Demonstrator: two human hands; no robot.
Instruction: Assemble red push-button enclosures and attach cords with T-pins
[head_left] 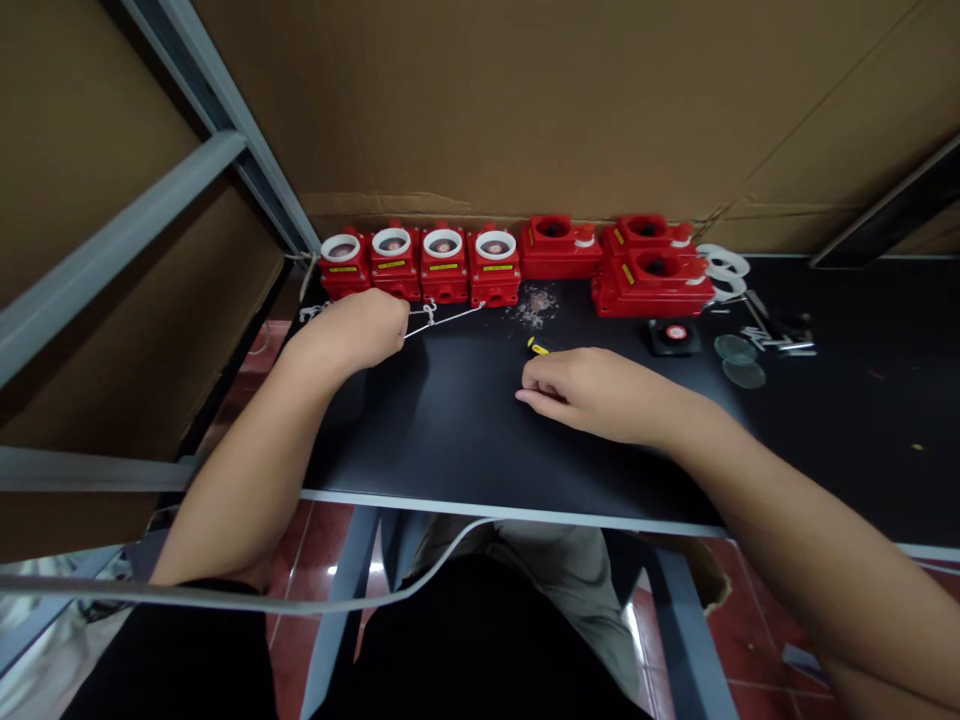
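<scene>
My left hand (360, 328) is closed near the black table's (465, 450) far left, its fingers pinched on a thin metal wire piece (442, 318) that sticks out to the right. Just behind it stands a row of red housings with white rings (418, 262). My right hand (592, 392) lies on the middle of the table with its fingers curled, resting on a small tool with a yellow and black handle (538, 347), whose tip shows beyond the knuckles.
More red housings without rings (616, 262) are stacked at the back centre-right. White rings (724, 270), round glass discs (739, 360), a small black and red part (675, 335) and metal pieces (776, 335) lie at the right. Debris (534, 305) sits near the housings. Cardboard walls stand behind and to the left.
</scene>
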